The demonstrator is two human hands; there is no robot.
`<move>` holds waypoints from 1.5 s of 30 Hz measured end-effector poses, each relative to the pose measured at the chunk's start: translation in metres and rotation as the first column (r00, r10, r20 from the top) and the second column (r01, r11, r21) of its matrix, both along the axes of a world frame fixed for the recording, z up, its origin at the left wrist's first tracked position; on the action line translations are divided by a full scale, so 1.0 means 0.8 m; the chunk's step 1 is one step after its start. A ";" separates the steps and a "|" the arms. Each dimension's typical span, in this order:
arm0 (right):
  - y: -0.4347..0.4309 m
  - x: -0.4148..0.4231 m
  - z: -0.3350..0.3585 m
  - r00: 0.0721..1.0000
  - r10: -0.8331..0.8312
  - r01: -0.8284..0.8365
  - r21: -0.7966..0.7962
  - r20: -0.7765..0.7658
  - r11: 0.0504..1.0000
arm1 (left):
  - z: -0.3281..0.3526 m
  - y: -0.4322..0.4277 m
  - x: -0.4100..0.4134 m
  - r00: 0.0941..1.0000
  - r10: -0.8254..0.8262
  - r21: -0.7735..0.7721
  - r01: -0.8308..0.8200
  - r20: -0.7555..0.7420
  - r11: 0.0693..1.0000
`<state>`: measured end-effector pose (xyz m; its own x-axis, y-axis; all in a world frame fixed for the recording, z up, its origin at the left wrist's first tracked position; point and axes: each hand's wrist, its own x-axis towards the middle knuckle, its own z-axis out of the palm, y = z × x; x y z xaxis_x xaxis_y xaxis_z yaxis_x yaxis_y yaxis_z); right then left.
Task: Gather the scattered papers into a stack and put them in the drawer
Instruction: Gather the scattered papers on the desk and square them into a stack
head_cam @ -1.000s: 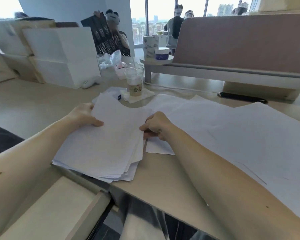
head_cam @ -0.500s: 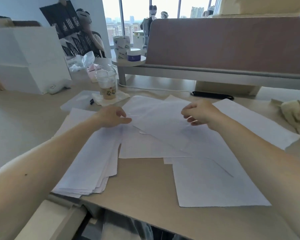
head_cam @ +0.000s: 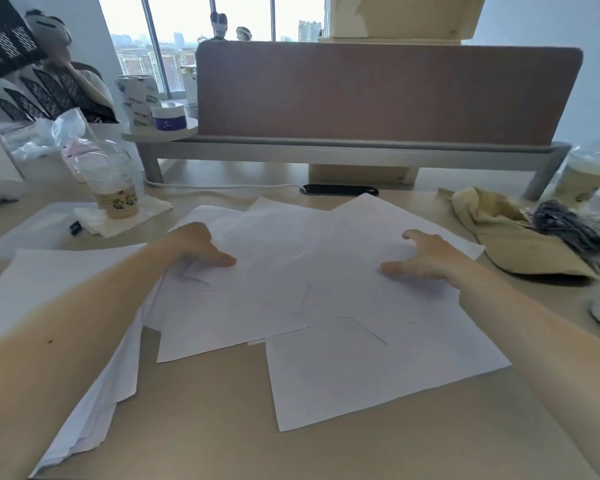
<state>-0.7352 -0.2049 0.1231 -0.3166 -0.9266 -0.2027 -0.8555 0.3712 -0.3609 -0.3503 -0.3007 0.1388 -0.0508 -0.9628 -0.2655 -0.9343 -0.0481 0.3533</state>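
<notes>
Several loose white sheets [head_cam: 326, 306] lie overlapping across the middle of the desk. A gathered stack of papers [head_cam: 66, 306] sits at the left under my left forearm, its corner over the desk's near edge. My left hand [head_cam: 198, 245] rests on the left edge of the loose sheets, fingers curled, thumb pointing right. My right hand [head_cam: 423, 256] lies spread on the right side of the sheets, fingers apart, pressing down. The drawer is out of view.
A plastic drink cup [head_cam: 116, 192] stands on a napkin at the back left. A beige cloth bag [head_cam: 513, 237] with grey cord lies at the right. A desk divider [head_cam: 378, 95] and a shelf riser close off the back. A person sits far left.
The view has swung right and the drawer has left it. My hands moved apart onto the outer edges of the loose sheets, the right hand going right and opening flat.
</notes>
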 end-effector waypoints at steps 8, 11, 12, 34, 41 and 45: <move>-0.004 -0.027 -0.013 0.988 -0.082 0.116 -0.271 0.134 0.955 | -0.003 0.001 -0.037 0.908 -0.051 0.136 0.117 -0.415 0.984; -0.009 -0.014 -0.013 0.994 0.027 0.003 -0.282 0.102 0.959 | 0.002 0.009 -0.053 0.832 0.000 0.228 0.152 -0.555 0.962; -0.009 -0.007 -0.015 0.992 0.083 -0.058 -0.250 0.090 0.966 | 0.002 0.012 -0.057 0.823 0.010 0.256 0.165 -0.568 0.952; -0.002 -0.021 -0.025 0.993 -0.118 0.112 -0.266 -0.006 0.957 | 0.006 0.017 -0.071 0.776 -0.006 0.108 0.096 -0.631 0.990; -0.002 -0.083 -0.012 0.982 -0.183 0.181 -0.059 -0.042 0.982 | -0.005 0.020 -0.036 0.659 0.152 0.232 0.036 -0.737 0.972; -0.004 -0.087 0.012 0.988 -0.132 0.136 0.056 -0.080 0.989 | -0.014 0.028 -0.032 0.675 0.212 0.279 -0.010 -0.706 0.960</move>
